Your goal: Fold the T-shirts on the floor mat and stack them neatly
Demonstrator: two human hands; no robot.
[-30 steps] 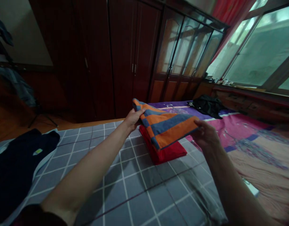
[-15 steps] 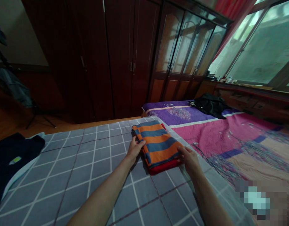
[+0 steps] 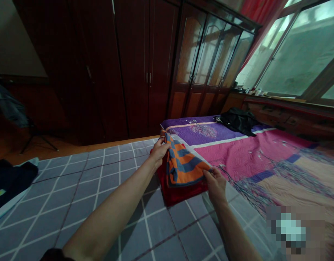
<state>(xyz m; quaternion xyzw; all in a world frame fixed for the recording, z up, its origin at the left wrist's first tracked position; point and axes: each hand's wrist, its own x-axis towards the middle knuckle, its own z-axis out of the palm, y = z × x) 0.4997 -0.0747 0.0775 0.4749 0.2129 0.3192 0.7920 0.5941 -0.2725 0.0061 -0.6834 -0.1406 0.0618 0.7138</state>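
A folded orange and grey-blue striped garment [image 3: 187, 165] is lifted partly off a folded red cloth [image 3: 172, 195]. At its far left corner my left hand [image 3: 159, 150] pinches the fabric and holds it raised. My right hand [image 3: 216, 181] grips the near right corner, thumb on top. Between the hands the striped fabric sags and bends. Beneath it the red cloth lies flat on a grey checked bedspread [image 3: 115, 195]. Most of the red cloth's top is hidden by the striped garment.
Dark clothing [image 3: 13, 185] lies at the bed's left edge. To the right is a second bed with a purple and pink quilt [image 3: 232, 152], a black garment [image 3: 237, 121] on it. A dark wardrobe [image 3: 134, 72] stands behind; a tripod [image 3: 36, 136] is at the left.
My left hand has moved up and away, raising the left side of the striped garment off the red cloth, which shows more now. My right hand keeps its corner. The view has shifted slightly right.
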